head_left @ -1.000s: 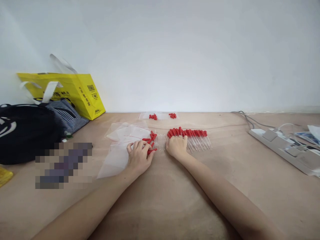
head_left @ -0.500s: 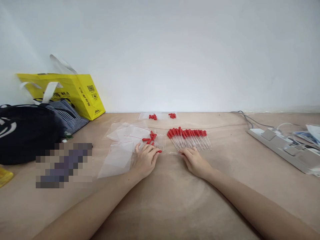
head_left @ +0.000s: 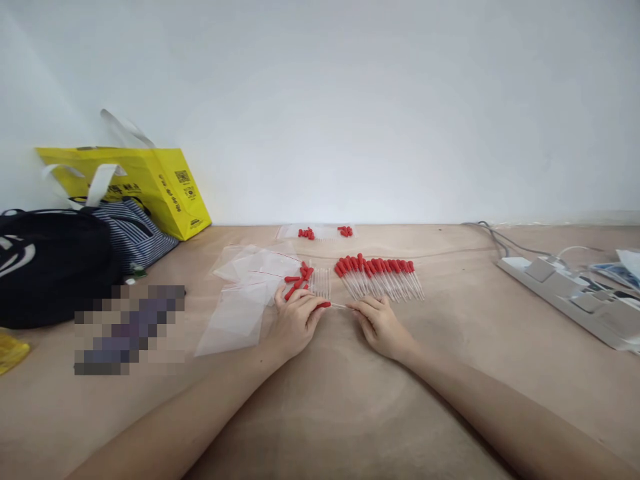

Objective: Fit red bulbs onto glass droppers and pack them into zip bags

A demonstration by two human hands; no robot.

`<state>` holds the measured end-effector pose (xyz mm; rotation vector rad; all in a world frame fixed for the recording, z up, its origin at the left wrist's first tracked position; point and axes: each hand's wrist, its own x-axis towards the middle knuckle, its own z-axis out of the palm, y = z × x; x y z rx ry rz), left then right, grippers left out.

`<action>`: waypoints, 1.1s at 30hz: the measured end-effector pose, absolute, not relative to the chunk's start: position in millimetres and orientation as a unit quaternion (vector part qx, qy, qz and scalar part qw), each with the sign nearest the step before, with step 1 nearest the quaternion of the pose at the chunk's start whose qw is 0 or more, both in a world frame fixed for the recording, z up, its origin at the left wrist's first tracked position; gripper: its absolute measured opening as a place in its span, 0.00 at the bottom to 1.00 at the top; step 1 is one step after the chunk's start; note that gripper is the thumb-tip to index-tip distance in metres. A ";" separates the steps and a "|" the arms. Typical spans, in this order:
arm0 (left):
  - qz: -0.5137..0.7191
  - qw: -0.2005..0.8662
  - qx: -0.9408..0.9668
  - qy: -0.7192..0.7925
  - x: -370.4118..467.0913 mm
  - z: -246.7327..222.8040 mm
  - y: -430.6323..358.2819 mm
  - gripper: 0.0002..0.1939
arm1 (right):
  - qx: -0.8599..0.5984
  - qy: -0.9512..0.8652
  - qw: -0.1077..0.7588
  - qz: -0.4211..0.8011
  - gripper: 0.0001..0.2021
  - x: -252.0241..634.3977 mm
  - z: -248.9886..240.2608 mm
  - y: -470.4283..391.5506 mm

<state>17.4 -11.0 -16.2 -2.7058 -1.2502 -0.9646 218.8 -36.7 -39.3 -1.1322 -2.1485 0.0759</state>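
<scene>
My left hand (head_left: pixel 299 321) pinches a red rubber dropper bulb (head_left: pixel 325 305) just above the table. Between the fingers of my right hand (head_left: pixel 381 327) is a thin clear glass tube (head_left: pixel 340 307), whose end meets the bulb's opening; how deep it sits I cannot tell. Loose red bulbs (head_left: pixel 295 283) lie beyond my left hand, beside a row of bare clear tubes (head_left: pixel 321 285). Past my right hand, a slanted row of droppers with red bulbs fitted (head_left: pixel 377 268) rests on the table.
Clear zip bags (head_left: pixel 235 320) lie flat left of the bulbs. Another bag with red bulbs (head_left: pixel 306 234) is near the wall. A yellow bag (head_left: pixel 185 193), a striped bag (head_left: pixel 130 230) and a black bag (head_left: pixel 60 267) stand left. A power strip (head_left: pixel 560 293) with cables lies right.
My right hand has moved left with the tube, and my left hand slightly right with the bulb. The gap between tube and bulb has closed.
</scene>
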 end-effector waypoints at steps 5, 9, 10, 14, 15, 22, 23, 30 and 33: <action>-0.306 -0.004 -0.863 -0.401 18.5 -16.5 -11.1 0.07 | -0.431 -0.825 0.362 0.038 0.14 215.7 -38.5 -37.6; -0.309 -0.007 -0.861 -0.403 18.4 -17.4 -10.5 0.07 | -0.436 -0.826 0.355 0.047 0.14 214.3 -36.6 -39.3; -0.311 -0.006 -0.860 -0.404 18.4 -17.5 -10.4 0.07 | -0.438 -0.824 0.357 0.050 0.14 214.1 -36.3 -39.6; -0.312 -0.008 -0.858 -0.408 18.7 -16.7 -10.2 0.07 | -0.449 -0.807 0.380 0.056 0.13 214.3 -36.1 -39.8; -0.312 -0.008 -0.857 -0.410 18.7 -16.3 -10.3 0.07 | -0.449 -0.806 0.382 0.058 0.12 214.3 -36.2 -39.7; -0.316 -0.018 -0.858 -0.406 18.3 -16.1 -10.5 0.07 | -0.450 -0.820 0.350 0.050 0.12 214.7 -37.7 -39.7; -0.316 -0.022 -0.858 -0.404 18.3 -16.5 -10.1 0.07 | -0.450 -0.822 0.346 0.044 0.12 214.8 -37.9 -39.7; -0.317 -0.047 -0.866 -0.385 17.0 -19.6 -8.7 0.07 | -0.428 -0.839 0.337 -0.010 0.12 213.8 -36.0 -42.2; -0.315 -0.057 -0.869 -0.377 16.9 -18.4 -10.5 0.07 | -0.417 -0.847 0.328 -0.043 0.11 213.6 -32.8 -43.6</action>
